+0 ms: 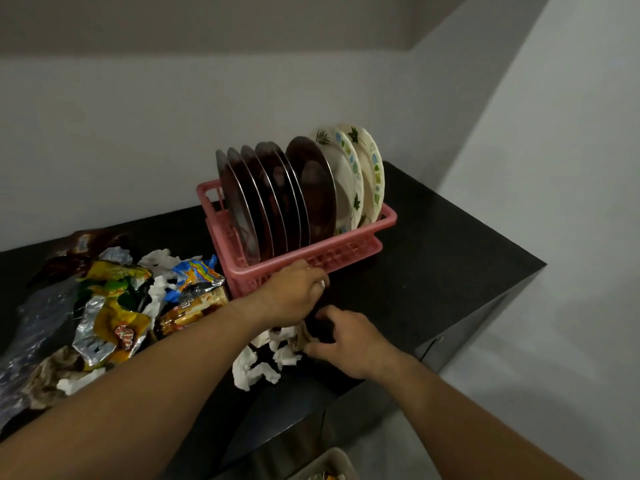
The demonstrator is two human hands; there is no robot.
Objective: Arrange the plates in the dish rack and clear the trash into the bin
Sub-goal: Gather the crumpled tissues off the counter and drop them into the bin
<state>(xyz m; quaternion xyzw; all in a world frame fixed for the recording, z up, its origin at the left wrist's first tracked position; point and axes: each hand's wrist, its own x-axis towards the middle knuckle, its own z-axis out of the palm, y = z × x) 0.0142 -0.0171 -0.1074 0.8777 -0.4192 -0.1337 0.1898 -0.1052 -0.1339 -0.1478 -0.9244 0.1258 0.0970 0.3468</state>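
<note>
A pink dish rack (349, 252) stands on the black counter (450, 271). Several steel plates (273, 195) and two white floral plates (360, 168) stand upright in it. Crumpled white tissue (258, 367) and a dark scrap lie in front of the rack near the counter's front edge. My left hand (294, 294), with a ring on one finger, is just in front of the rack, its fingers curled down into the top of this trash. From the right, my right hand (349, 342) grips the same heap between thumb and fingers.
Snack wrappers (117, 320), foil, clear plastic and more tissue cover the counter's left side. A pale bin's rim (332, 460) shows on the floor below the counter's front edge. White walls close in behind and to the right.
</note>
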